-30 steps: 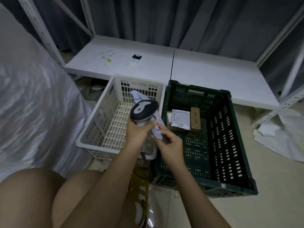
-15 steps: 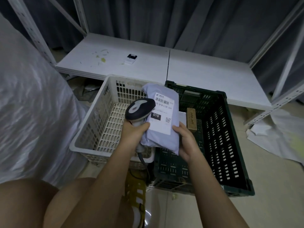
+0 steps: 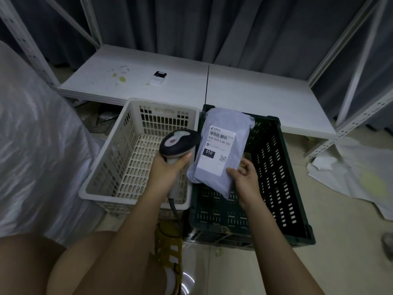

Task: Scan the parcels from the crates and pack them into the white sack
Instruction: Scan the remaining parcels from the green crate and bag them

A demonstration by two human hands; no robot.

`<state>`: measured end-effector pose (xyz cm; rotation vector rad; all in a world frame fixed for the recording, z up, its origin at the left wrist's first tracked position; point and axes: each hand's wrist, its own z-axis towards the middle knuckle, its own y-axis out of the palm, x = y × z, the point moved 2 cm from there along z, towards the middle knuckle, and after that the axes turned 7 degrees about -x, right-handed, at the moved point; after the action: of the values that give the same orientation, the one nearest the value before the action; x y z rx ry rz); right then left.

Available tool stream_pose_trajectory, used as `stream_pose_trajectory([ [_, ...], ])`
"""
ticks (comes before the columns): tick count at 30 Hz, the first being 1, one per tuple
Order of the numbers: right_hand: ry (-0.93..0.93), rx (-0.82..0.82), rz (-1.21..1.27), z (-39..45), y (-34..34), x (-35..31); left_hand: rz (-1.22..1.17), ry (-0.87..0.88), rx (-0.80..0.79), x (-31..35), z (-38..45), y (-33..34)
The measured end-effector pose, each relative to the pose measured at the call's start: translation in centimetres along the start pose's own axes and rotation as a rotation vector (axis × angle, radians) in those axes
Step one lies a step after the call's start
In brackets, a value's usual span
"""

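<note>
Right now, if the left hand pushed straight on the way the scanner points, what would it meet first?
Probably the parcel: the scanner in the left hand aims right at its label, though depth is unclear.

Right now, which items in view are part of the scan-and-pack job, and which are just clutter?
Job items:
grey parcel, held by right hand
barcode scanner, gripped by left hand
white crate
green crate
white sack

Lying about:
small black-and-white box on shelf
crumpled white sheet on floor
</note>
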<state>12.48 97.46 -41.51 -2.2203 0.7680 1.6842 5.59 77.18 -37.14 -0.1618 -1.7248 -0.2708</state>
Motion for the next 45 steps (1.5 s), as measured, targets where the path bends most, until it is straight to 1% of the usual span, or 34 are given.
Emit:
stream_pose_trajectory([
  [3, 0.037, -0.005, 0.024, 0.4, 0.0, 0.4, 0.035, 0.003, -0.045, -0.2, -0.3, 0.5],
  [6, 0.056, -0.025, 0.061, 0.6, 0.0, 0.8, 0.013, 0.008, -0.08, -0.4, -0.3, 0.9],
  [10, 0.074, -0.044, 0.099, 0.8, 0.0, 1.3, -0.019, 0.003, -0.103, -0.6, -0.3, 1.1],
  [15, 0.084, -0.049, 0.108, 1.1, 0.1, 1.8, 0.017, 0.001, -0.144, -0.8, -0.2, 1.5],
  [23, 0.076, -0.062, 0.085, 1.1, 0.0, 1.9, 0.049, 0.025, -0.085, -0.9, -0.2, 1.3],
  [32, 0.043, -0.064, 0.074, 1.2, 0.1, 1.4, 0.103, 0.053, -0.071, -1.3, 0.2, 1.0],
  [36, -0.014, -0.056, 0.094, 0.7, 1.6, -0.4, 0.067, 0.102, -0.023, -0.1, 0.1, 0.5],
  [38, -0.054, -0.094, 0.072, 0.0, 3.1, -2.1, 0.037, 0.159, 0.02, 1.7, 0.0, -0.5],
  [41, -0.12, -0.163, 0.031, -1.7, 6.2, -5.6, 0.066, 0.263, 0.108, 5.9, -1.2, -2.9],
  [45, -0.232, -0.289, 0.05, -5.3, 12.2, -11.7, 0.082, 0.395, 0.257, 12.5, -4.7, -7.7],
])
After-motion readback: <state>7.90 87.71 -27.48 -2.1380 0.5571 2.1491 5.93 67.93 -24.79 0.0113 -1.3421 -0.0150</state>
